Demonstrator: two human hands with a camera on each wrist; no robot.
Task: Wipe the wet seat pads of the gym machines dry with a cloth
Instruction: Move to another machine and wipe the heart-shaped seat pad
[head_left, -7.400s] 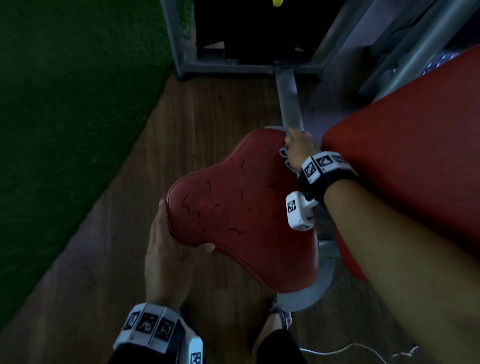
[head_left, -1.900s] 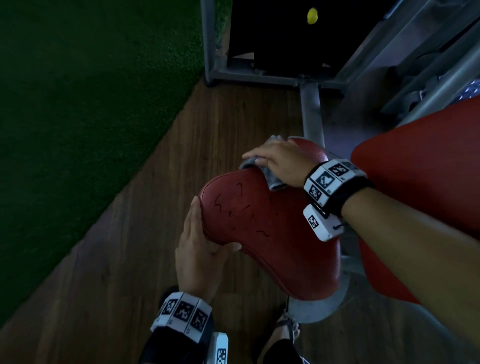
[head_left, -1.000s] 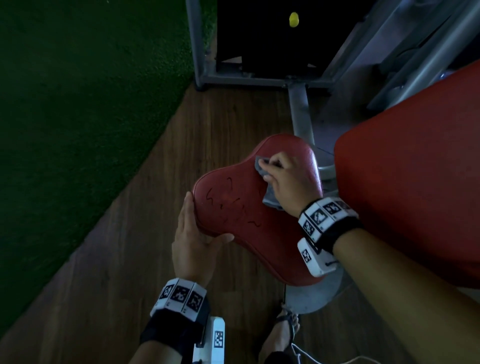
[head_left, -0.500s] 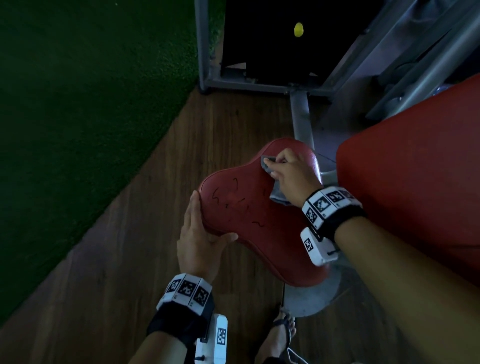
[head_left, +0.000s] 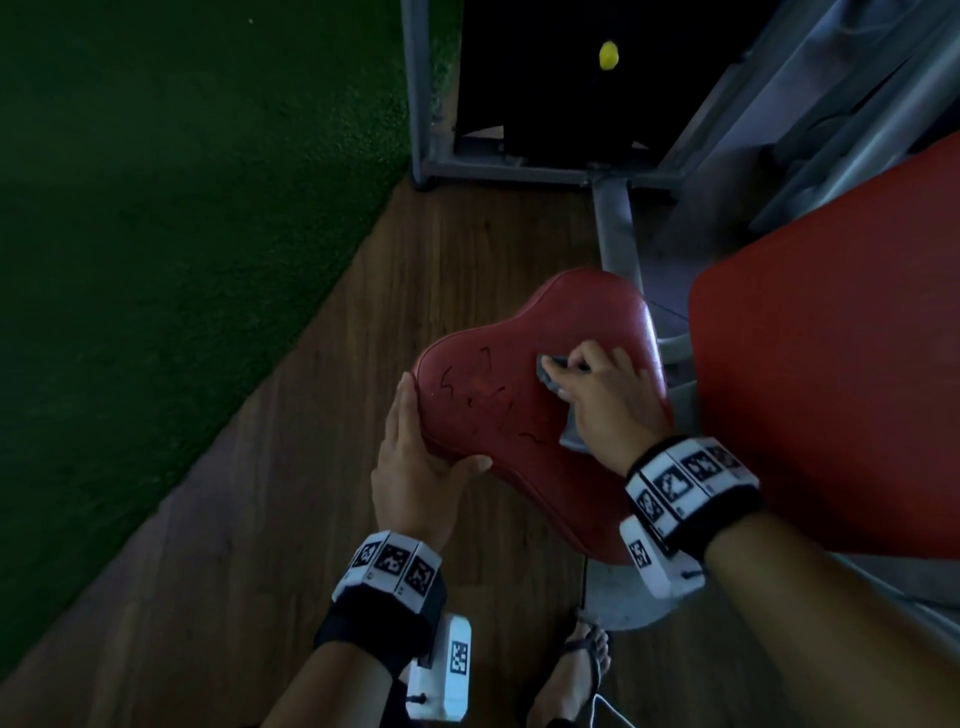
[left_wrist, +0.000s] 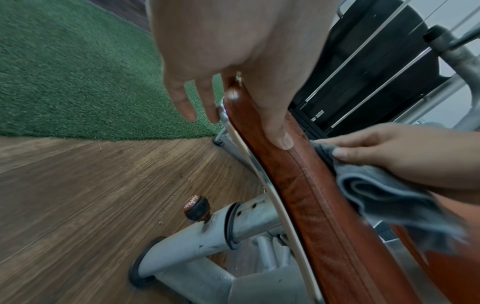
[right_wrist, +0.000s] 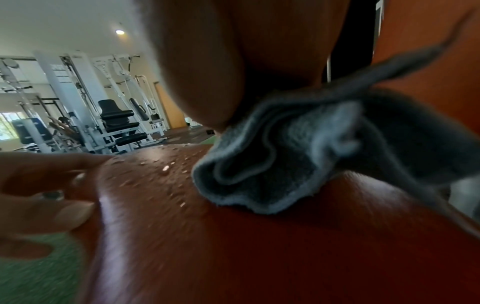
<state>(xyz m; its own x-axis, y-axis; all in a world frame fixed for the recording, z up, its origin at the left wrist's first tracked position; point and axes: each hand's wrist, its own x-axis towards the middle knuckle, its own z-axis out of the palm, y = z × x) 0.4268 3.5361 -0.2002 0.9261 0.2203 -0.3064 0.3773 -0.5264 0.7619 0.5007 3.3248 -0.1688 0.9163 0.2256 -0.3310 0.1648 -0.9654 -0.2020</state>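
Observation:
A red seat pad (head_left: 498, 415) with dark crease marks sits on a grey post. My right hand (head_left: 571, 371) pinches a bunched grey cloth (head_left: 551, 375) and presses it on the pad's far right part. Water drops (right_wrist: 166, 168) lie on the pad (right_wrist: 233, 236) just left of the cloth (right_wrist: 298, 164). My left hand (head_left: 426, 436) grips the pad's left edge. Its thumb (left_wrist: 276, 127) lies on the side seam, and its fingers (left_wrist: 187, 102) reach under the pad (left_wrist: 298, 185). The cloth (left_wrist: 376, 191) hangs folded below my right hand (left_wrist: 402, 154).
A large red back pad (head_left: 831, 389) stands right of the seat. The grey machine frame (head_left: 613, 223) and black weight stack (head_left: 545, 78) are beyond it. Green turf (head_left: 156, 208) borders the wood floor (head_left: 260, 519) on the left. My sandalled foot (head_left: 571, 670) is near the post base (left_wrist: 194, 244).
My right hand came from the pad's far right edge onto its top with the cloth and has slid it slightly toward me. My left hand kept its grip on the left edge.

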